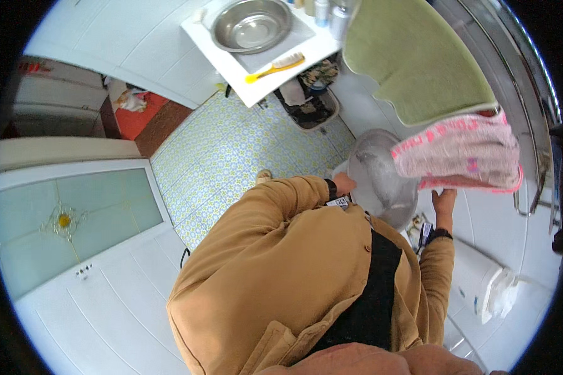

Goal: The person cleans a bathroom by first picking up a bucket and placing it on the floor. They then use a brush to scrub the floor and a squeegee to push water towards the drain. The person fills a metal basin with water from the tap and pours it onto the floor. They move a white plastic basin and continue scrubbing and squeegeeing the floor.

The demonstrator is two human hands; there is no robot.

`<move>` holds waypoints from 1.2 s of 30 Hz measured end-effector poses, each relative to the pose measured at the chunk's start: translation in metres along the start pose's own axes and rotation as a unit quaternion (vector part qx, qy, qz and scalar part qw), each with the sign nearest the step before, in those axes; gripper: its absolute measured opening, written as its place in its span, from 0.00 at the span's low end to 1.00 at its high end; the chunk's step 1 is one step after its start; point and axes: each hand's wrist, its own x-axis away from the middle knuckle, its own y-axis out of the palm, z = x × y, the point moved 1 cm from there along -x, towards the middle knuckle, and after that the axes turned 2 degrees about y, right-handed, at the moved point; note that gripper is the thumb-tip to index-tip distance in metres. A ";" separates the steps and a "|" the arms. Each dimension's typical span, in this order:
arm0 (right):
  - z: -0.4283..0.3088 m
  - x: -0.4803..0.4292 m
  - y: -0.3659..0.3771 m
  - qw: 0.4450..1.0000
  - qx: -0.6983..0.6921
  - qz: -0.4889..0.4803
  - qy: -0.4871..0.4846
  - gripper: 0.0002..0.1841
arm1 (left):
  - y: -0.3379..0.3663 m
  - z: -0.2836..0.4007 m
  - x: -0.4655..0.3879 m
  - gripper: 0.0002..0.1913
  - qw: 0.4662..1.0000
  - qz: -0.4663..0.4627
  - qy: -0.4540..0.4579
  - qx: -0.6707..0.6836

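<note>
A translucent grey plastic basin point(388, 166) with what looks like sudsy water in it stands low before me, tilted in this view. My left hand point(345, 184) is on its near left rim, fingers curled over the edge. At the right, my right hand point(445, 200) reaches up beside the basin, just under the lower edge of a pink and white towel point(464, 147). The towel partly hides its fingertips, so its hold is unclear. A green towel point(417, 61) hangs above the pink one and also overlaps the view of the wall.
A white counter point(255, 93) bears a steel washbowl point(252, 28), a yellow-handled brush point(276, 67) and bottles point(339, 21). Beneath it stands a bin point(309, 124) with dark items. Metal towel rails point(521, 108) run along the right wall. A frosted-glass door point(75, 220) is at left, and a cat point(132, 101) lies beyond the doorway.
</note>
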 end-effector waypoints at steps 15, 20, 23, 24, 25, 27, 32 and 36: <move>0.006 0.008 0.010 0.998 -0.038 0.040 0.014 0.37 | -0.001 0.027 0.021 0.14 0.998 -0.003 0.007 -0.064; 0.010 0.011 0.013 0.998 -0.032 0.031 0.040 0.35 | -0.001 0.024 0.019 0.16 0.999 0.009 -0.030 0.024; 0.016 0.007 0.016 0.996 -0.037 0.010 0.076 0.34 | 0.012 0.000 -0.012 0.16 1.000 0.013 -0.019 0.015; 0.018 0.003 0.019 0.990 -0.095 -0.010 0.104 0.32 | 0.017 -0.012 -0.027 0.17 0.999 0.018 -0.031 0.021; 0.018 -0.001 0.023 0.977 -0.145 -0.043 0.150 0.30 | 0.023 -0.018 -0.044 0.16 1.000 0.011 -0.008 -0.007; 0.014 -0.005 0.029 0.952 -0.249 -0.048 0.172 0.26 | 0.029 -0.028 -0.064 0.15 0.999 0.007 0.008 -0.050; -0.020 -0.005 0.024 0.816 -0.554 0.006 0.167 0.21 | 0.022 -0.036 -0.040 0.19 1.000 0.004 -0.010 0.015; -0.046 -0.001 0.010 0.719 -0.667 0.024 0.194 0.26 | 0.022 -0.018 -0.018 0.19 0.986 -0.004 0.105 -0.130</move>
